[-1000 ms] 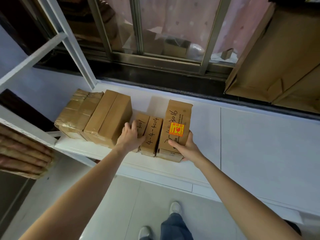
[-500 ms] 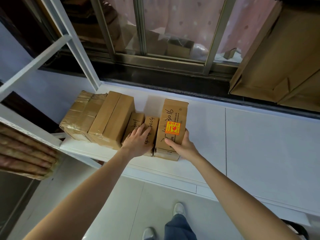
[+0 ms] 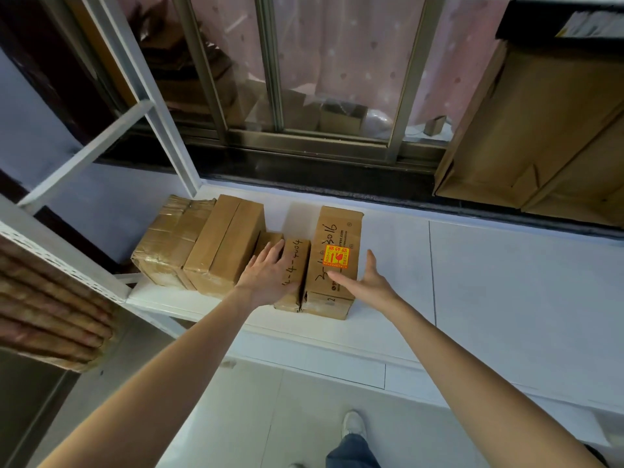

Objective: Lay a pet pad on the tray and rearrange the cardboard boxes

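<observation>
The left hand (image 3: 266, 273) lies flat on the small box (image 3: 294, 265). Right of it, the right hand (image 3: 366, 285) is spread wide, maybe just touching the tall box (image 3: 337, 238).

Soft daylight is admitted through the window (image 3: 337, 69); the left side is left dim. Straight lines are bowed at the edges, and slight blur is seen.
</observation>
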`<state>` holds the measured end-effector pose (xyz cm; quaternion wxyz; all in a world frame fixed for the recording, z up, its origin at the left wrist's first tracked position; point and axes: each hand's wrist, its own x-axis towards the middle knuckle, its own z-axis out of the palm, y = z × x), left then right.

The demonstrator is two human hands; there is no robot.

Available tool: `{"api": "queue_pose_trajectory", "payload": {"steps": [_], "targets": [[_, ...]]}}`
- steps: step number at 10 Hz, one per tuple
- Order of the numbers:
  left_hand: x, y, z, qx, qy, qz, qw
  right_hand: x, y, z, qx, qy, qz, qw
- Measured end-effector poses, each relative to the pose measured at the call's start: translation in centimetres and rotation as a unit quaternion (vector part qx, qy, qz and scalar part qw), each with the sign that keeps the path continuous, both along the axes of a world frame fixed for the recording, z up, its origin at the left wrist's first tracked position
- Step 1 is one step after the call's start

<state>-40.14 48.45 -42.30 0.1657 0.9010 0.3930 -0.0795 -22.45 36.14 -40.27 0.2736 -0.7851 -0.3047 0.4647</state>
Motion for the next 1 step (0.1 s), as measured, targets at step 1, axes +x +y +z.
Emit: {"api": "queue_pose_trajectory", "payload": {"steps": [1], "targets": [[-0.01, -0.7, 1.87, 0.026, -0.01, -0.016, 0.999, 0.03, -0.91, 1.26, 0.027, -0.013, -0.014, 0.999]]}}
